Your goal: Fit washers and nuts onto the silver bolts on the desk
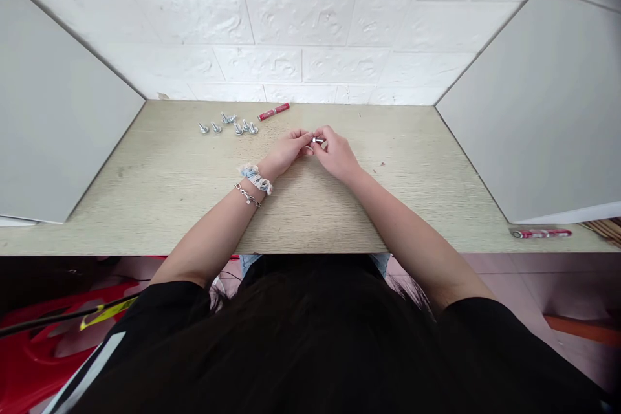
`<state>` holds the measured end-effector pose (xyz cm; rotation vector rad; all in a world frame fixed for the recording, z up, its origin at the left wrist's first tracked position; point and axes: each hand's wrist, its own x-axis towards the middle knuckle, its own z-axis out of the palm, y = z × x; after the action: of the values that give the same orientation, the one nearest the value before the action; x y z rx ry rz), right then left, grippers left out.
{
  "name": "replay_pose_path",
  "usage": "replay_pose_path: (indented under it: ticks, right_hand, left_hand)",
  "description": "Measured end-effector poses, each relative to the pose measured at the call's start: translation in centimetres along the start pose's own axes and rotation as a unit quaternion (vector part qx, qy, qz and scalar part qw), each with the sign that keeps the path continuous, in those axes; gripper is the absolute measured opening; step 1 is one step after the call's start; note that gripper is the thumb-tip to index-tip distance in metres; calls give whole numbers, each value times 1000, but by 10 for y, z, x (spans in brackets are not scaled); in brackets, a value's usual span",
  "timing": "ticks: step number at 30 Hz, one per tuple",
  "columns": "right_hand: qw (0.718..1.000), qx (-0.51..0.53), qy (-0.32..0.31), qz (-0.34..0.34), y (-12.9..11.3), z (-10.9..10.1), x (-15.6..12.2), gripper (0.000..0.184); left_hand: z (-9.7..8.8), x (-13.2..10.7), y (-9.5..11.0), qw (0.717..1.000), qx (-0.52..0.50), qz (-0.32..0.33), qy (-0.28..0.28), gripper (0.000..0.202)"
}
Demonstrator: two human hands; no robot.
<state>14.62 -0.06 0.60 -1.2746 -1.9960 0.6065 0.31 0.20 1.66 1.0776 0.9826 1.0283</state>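
Above the middle of the table, both my hands meet around a small shiny metal bolt point(317, 140). My left hand point(290, 150) pinches its left end between thumb and fingers. From the other side, my right hand point(336, 152) has its thumb and fingers closed on the same bolt. Fingertips cover much of it, so whether a nut or washer is on it cannot be made out. To the left of the hands, several silver bolts point(239, 129) with wide washers stand head-down on the tabletop, some close together.
A red marker-like tube point(273, 111) lies near the wall behind the hands. Another red tube point(542, 233) rests at the table's front right. Grey panels point(63, 97) flank the wooden table point(184, 187), and a white brick-patterned wall point(301, 26) closes off the back.
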Motion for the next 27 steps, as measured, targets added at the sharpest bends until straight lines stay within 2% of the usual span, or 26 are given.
replay_pose_path:
  ticks: [4, 8, 13, 17, 21, 27]
  right_hand:
    - [1000, -6, -5, 12, 1, 0, 1, 18]
    - [999, -10, -28, 35, 1, -1, 1, 17]
    - [996, -49, -54, 45, -2, -4, 0, 16]
    - [995, -69, -63, 45, -3, -4, 0, 15]
    - [994, -80, -66, 42, -1, -3, 0, 15]
    - [993, -83, -70, 38, -1, -4, -1, 17]
  left_hand:
    - [1, 0, 0, 1000, 26, 2, 1, 14]
    - [3, -1, 1, 994, 105, 4, 19, 17]
    - [3, -2, 1, 969, 242, 21, 33, 18]
    - [3, -5, 1, 952, 301, 38, 36, 19]
    - [2, -5, 0, 942, 329, 43, 43, 19]
    - [1, -4, -2, 950, 308, 45, 41, 18]
